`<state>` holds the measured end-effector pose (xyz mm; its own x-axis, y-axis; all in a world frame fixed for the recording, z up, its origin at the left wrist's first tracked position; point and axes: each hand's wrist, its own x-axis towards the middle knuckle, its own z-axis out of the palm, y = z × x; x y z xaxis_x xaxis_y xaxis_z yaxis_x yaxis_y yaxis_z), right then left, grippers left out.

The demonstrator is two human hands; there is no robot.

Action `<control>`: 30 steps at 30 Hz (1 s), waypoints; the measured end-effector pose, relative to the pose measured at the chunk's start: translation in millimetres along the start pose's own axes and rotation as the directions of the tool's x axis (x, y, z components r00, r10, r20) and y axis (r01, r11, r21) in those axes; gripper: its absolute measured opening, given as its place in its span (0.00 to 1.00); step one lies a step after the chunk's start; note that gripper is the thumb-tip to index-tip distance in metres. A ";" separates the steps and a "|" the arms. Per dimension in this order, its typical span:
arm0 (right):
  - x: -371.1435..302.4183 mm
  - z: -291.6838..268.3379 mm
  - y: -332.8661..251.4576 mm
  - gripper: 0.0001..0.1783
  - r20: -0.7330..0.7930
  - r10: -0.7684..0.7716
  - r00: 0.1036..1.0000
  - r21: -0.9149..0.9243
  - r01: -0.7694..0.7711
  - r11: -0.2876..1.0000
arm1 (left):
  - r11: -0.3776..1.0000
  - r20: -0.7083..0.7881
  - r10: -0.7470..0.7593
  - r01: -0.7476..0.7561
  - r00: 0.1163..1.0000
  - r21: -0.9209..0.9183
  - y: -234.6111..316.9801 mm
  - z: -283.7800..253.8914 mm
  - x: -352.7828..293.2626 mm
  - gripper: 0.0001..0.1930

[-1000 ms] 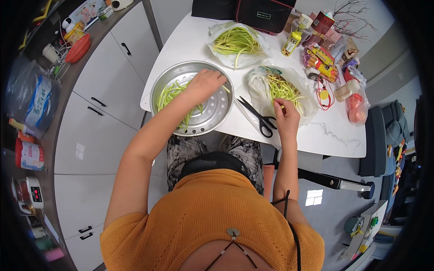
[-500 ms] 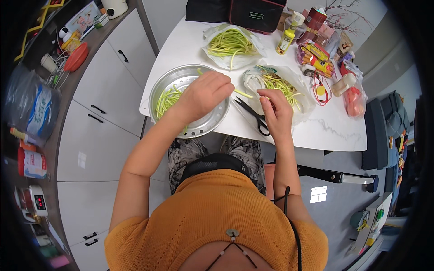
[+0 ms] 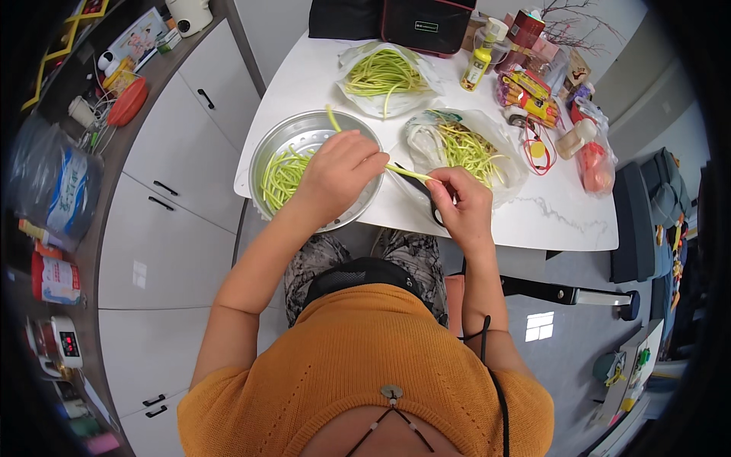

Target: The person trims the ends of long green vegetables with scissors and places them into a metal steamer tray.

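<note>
Over the right side of a perforated metal colander [image 3: 263, 141], my left hand [image 3: 344, 169] is closed round a long green vegetable stem [image 3: 407, 172]. The stem's upper end sticks out past the hand above the colander. My right hand [image 3: 461, 199] pinches its other end between thumb and fingers. Cut green stem pieces [image 3: 284, 178] lie in the left of the colander. Partly hidden behind my right hand are black scissors [image 3: 420, 183] on the table. A white plastic bag [image 3: 509, 156] beyond that hand holds loose stems and trimmings [image 3: 468, 150].
A second open bag of long stems [image 3: 387, 72] lies at the back of the white table [image 3: 563, 217]. To the right are a yellow bottle [image 3: 477, 67], packaged sausages [image 3: 529, 99], a red cord [image 3: 542, 152] and a bagged fruit [image 3: 595, 164]. Cabinets [image 3: 164, 236] stand at left.
My right hand has come in to take the free end of the stem, which now stretches between both hands. The stem's other end stands higher above my left hand.
</note>
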<state>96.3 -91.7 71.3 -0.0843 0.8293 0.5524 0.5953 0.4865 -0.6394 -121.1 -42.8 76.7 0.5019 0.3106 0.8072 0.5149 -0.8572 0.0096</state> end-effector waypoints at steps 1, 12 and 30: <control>-0.5 0.3 0.4 0.04 -0.035 -0.018 0.999 0.002 0.018 1.000 | 0.999 0.027 -0.039 0.039 0.999 -0.008 2.5 0.9 -1.5 0.10; -10.2 2.2 9.9 0.05 0.012 0.302 0.953 0.712 -0.220 0.666 | 0.907 0.041 -0.291 0.289 0.956 -0.306 40.2 7.9 -4.9 0.09; -21.0 20.0 5.5 0.06 -0.043 0.211 0.976 0.455 -0.169 0.874 | 0.287 0.289 -0.691 0.618 0.663 -0.732 55.9 25.1 -12.0 0.05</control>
<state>85.3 -101.0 45.4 0.0777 0.9008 0.4272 0.1710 0.4101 -0.8959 -80.8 -84.2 52.8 0.1777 0.9168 0.3576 -0.0505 -0.3544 0.9337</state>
